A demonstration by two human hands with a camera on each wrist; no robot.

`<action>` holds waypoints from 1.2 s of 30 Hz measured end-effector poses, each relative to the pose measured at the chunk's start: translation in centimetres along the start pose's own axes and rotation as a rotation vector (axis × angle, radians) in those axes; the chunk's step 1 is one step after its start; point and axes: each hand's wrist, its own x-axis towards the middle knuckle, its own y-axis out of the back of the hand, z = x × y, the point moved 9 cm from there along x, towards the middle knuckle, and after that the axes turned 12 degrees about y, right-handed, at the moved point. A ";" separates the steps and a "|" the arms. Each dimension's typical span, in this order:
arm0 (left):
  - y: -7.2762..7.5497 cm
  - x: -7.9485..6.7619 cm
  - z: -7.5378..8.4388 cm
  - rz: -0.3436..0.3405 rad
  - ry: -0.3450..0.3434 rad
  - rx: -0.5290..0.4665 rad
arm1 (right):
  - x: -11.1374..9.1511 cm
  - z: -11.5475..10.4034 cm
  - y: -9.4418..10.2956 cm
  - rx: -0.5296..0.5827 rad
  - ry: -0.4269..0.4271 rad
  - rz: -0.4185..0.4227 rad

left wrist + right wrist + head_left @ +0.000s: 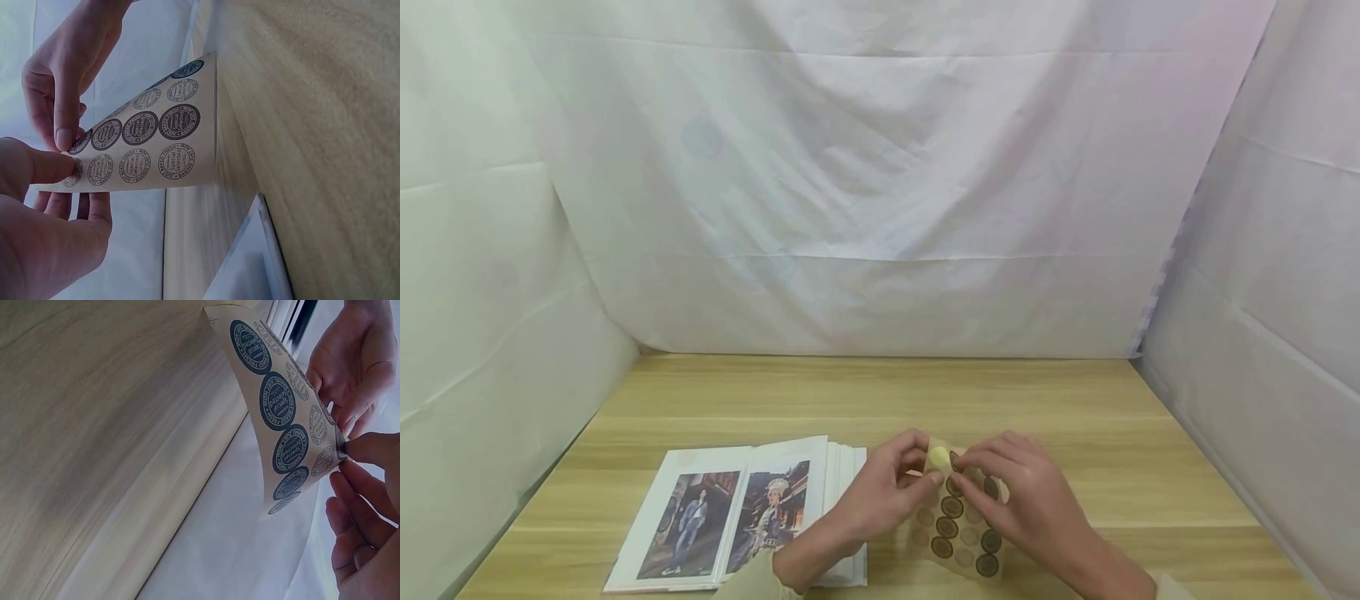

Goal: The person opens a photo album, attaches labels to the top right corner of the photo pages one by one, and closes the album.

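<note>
A sheet of round stickers is held up at a slant over the table by both hands. Its rows of round labels, some dark and some pale line print, read "Special Selected" in the left wrist view. My left hand pinches the sheet near its far left corner, thumb on the printed face and fingers behind. Close beside it, my right hand pinches a dark round sticker at the far edge between thumb and fingertips. A pale yellow round spot shows on the sheet between the hands.
An open photo album lies on the wooden table at the left, a photo on one page and another facing it. My left forearm crosses its right part. White cloth hangs behind and at both sides.
</note>
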 end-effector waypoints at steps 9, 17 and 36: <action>0.0 0.2 0.3 -0.018 -0.055 0.024 | 0.3 -0.2 0.4 0.043 -0.004 0.029; -0.2 0.1 0.5 -0.032 -0.071 0.044 | 0.6 0.4 0.4 0.179 -0.090 0.007; -0.3 -0.2 0.6 -0.021 -0.062 0.039 | 0.6 1.4 0.1 0.188 -0.140 -0.034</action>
